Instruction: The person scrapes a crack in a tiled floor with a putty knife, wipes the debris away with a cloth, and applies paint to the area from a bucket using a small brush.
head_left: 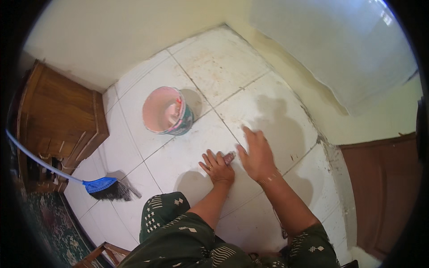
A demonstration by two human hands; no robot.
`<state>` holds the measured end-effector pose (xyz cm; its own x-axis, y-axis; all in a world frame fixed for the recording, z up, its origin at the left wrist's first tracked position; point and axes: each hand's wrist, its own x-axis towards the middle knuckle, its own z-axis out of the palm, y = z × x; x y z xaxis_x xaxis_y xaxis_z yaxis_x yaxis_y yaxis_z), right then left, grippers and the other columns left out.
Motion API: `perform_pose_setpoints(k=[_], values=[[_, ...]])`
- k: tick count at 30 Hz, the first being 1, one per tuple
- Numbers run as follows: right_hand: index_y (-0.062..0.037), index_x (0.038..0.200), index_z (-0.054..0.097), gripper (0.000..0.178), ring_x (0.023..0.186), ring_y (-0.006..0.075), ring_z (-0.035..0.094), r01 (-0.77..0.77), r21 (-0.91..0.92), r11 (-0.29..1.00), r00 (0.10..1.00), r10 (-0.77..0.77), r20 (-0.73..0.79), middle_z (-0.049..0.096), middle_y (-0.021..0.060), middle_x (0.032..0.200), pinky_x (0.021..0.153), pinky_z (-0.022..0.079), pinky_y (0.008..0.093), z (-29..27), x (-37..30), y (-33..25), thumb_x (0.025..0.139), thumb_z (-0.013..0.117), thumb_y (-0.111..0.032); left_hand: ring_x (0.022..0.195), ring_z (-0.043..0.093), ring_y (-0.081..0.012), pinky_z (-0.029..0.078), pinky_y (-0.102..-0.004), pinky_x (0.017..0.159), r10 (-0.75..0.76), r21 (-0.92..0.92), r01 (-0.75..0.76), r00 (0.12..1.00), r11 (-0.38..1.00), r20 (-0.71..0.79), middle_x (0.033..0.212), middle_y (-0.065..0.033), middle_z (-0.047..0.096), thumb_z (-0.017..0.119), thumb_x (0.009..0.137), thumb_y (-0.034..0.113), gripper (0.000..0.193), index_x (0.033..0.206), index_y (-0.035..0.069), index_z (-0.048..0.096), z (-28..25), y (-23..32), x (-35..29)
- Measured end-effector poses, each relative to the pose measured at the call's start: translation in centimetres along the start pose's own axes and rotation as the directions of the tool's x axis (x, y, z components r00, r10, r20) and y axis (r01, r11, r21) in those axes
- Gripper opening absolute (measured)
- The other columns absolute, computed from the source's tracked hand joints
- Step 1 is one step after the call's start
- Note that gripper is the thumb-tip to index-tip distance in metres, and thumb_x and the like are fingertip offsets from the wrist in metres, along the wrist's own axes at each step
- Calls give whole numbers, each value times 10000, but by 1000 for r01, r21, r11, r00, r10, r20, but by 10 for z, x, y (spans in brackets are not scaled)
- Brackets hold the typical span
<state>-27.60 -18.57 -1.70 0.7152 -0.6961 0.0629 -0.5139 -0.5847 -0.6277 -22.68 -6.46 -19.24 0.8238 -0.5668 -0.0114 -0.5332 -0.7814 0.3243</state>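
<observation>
My left hand (219,170) lies on the white tiled floor with its fingers spread. Beside its thumb is a small reddish-brown object (229,157) with a pale tip, its kind too small to make out; the thumb side seems to touch it. To the right, my right hand (259,156) hovers over the tiles, thumb and fingers apart, slightly blurred, with nothing seen in it. Farther off to the left stands a bucket (152,109), pink inside and green outside, with a pale, partly hidden item and a red bit in it.
A blue broom (100,184) with dark bristles leans at the left beside a wooden cabinet (60,116). Pale walls meet at the far corner. A white sheet-like panel (339,49) hangs at the upper right, and a brown door (384,187) is at the right.
</observation>
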Motion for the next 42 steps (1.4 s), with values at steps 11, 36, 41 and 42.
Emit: perform_pose_setpoints(k=[11,36,41,42], values=[[-166,1246,466,519,873,350,539,256,299,919,946,-303,119,468,194,1002,732,446,417,140,105,-56,746,596,-113,1344,-31,-408,-74,-569,1041,-50,119,22,971,993,234,1444,-213,91,454,810,483,786,1414,85,148,20,-12,8],[-42,900,617,263,895,291,532,107,-513,852,987,-152,-46,576,133,953,810,392,409,-35,29,65,779,572,-271,1318,86,-431,14,-600,1039,72,75,-71,997,995,-10,1400,-222,161,552,777,105,508,1221,81,307,-1,8,-2],[-69,803,685,257,943,257,522,109,-614,781,989,-148,-13,596,125,972,839,366,406,-38,28,68,725,620,-305,1317,109,-424,22,-596,1040,32,83,-31,999,996,-6,1394,-219,176,547,781,98,509,1227,82,301,-2,4,-1],[-65,907,624,286,907,271,535,184,-611,770,960,-274,-56,584,127,972,803,393,423,-34,29,82,763,588,-311,1317,109,-424,22,-596,1040,55,66,-55,999,996,2,1394,-219,176,547,781,98,509,1227,82,301,0,7,-1]])
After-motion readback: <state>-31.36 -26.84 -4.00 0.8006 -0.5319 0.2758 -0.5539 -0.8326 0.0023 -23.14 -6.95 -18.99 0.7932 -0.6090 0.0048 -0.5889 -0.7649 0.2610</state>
